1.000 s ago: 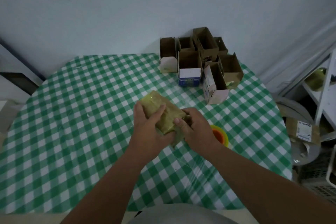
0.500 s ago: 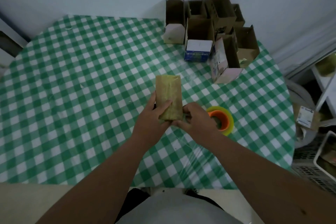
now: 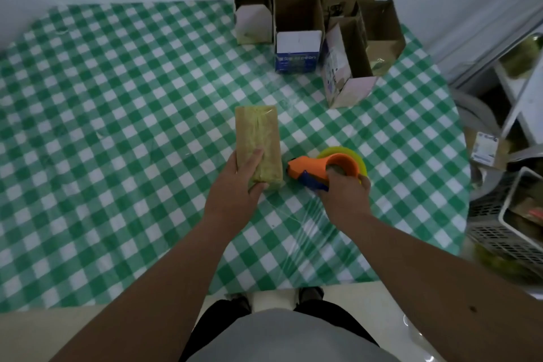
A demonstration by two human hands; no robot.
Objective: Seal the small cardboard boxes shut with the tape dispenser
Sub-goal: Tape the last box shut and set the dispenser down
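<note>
A small brown cardboard box (image 3: 257,138), closed and shiny with tape, lies flat on the green checked tablecloth (image 3: 117,126). My left hand (image 3: 239,185) grips its near end, thumb on top and fingers round the near side. Just right of the box sits the orange tape dispenser (image 3: 320,169) with a blue handle part and a yellow-green roll (image 3: 346,153). My right hand (image 3: 343,194) grips the dispenser from the near side, its nose pointing left at the box and a small gap apart from it.
Several open small cardboard boxes (image 3: 296,9) stand clustered at the table's far right, one white and blue (image 3: 297,51), one pale pink (image 3: 338,73). Off the right edge are a white shelf (image 3: 523,103) and grey baskets (image 3: 499,232). Bare cloth lies left of the box.
The box went from held in both hands to lying flat on the table. My right hand left the box and took hold of the tape dispenser. The camera tilted downward.
</note>
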